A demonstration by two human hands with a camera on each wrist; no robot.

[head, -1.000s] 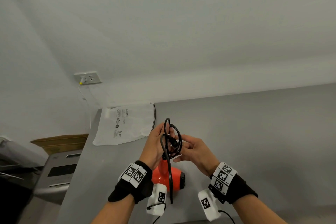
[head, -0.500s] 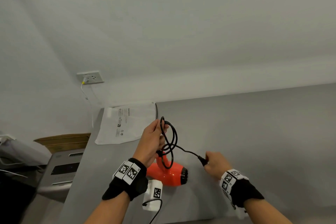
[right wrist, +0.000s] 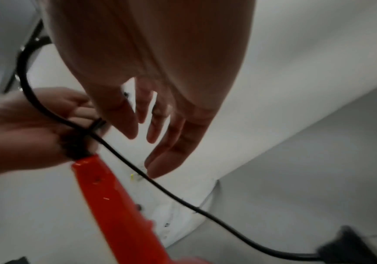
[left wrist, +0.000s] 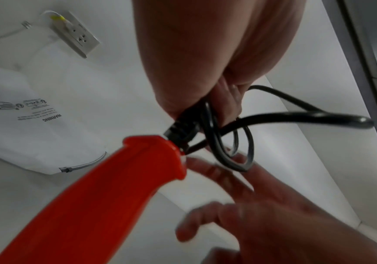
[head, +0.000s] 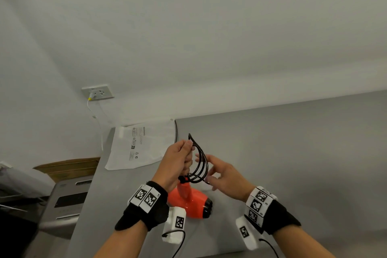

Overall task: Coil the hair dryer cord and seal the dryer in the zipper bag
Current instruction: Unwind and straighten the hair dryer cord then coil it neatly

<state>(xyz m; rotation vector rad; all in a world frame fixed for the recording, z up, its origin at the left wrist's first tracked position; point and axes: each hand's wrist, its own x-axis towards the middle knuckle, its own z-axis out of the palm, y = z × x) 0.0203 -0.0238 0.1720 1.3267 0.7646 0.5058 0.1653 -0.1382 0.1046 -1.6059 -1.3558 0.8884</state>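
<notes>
The orange hair dryer rests on the grey table, handle pointing up. My left hand grips several loops of its black cord just above the handle. My right hand is beside the loops with straight, spread fingers and holds nothing. The cord's free end runs under those fingers to the plug, which is loose. The white zipper bag lies flat at the table's far left corner, its slider visible.
A wall outlet with a yellow-tipped white cable is behind the bag. A cardboard box and a grey machine stand left of the table's left edge. The wall runs along the table's far side.
Half a second ago my right hand held the plug out to the right with the cord stretched. It has come back to the loops and opened, and the left hand's bundle is larger.
</notes>
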